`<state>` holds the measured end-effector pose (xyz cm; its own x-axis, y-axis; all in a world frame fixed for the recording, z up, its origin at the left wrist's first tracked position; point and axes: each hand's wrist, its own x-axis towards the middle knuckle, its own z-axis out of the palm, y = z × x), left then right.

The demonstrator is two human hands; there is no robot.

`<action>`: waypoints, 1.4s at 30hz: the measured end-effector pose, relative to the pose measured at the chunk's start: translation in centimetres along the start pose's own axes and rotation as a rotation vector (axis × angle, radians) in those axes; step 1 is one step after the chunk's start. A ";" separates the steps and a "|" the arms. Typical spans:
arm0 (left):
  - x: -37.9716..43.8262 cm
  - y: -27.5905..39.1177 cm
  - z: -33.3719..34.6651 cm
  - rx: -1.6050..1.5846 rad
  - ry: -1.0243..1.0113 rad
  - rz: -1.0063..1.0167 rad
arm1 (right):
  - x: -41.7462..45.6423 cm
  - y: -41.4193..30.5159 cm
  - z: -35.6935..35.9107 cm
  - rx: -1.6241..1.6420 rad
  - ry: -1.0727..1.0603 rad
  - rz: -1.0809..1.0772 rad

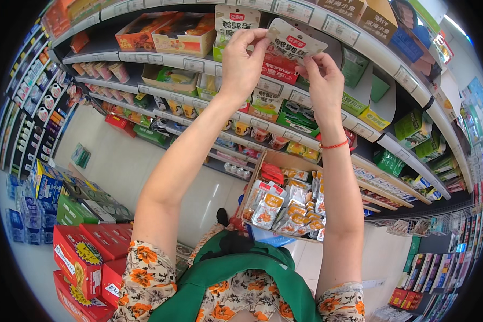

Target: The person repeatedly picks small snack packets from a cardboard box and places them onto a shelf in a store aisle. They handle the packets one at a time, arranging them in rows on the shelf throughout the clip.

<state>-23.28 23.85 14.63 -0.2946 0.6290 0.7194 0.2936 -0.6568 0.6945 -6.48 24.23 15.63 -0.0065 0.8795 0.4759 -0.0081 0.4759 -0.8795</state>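
Note:
Both of my hands are raised to an upper store shelf (209,66). A white printed card (292,42), apparently the header of a snack display box, tilts between them. My left hand (244,60) pinches its left edge between thumb and fingertips. At its lower right corner, my right hand (324,78) grips with thumb and fingers; a red cord is around that wrist. Below the card shows a red printed box front (279,68), partly covered by my hands. A similar white card (237,18) stands just left, behind my left fingers.
Below my arms, an open cardboard carton (254,177) holds several snack packets. Orange display boxes (183,34) and green boxes (354,66) flank my hands. A shelf edge with price labels (340,30) curves above. Red Budweiser cartons (78,257) are stacked at left on the tiled floor (201,201).

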 end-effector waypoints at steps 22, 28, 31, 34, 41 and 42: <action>-10.4 3.5 0.2 0.077 -0.210 0.018 | -9.4 0.8 -7.9 -0.154 -0.116 0.018; -15.1 1.9 0.6 0.118 -0.325 -0.130 | -13.0 4.6 -10.1 -0.301 -0.149 0.102; -17.5 -0.1 1.0 0.156 -0.374 -0.152 | -14.7 7.4 -11.0 -0.342 -0.154 0.135; -19.7 -1.6 1.0 0.199 -0.417 -0.134 | -16.1 9.1 -11.7 -0.471 -0.173 0.137; -23.4 -4.1 1.1 0.375 -0.539 -0.165 | -19.1 12.5 -12.2 -0.487 -0.221 0.165; -24.0 -4.5 1.0 0.380 -0.510 -0.086 | -19.6 12.8 -12.1 -0.505 -0.217 0.201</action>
<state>-16.61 12.20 -5.77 0.1110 0.8531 0.5098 0.6179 -0.4610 0.6369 5.62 13.16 -4.99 -0.1636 0.9562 0.2428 0.4921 0.2924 -0.8200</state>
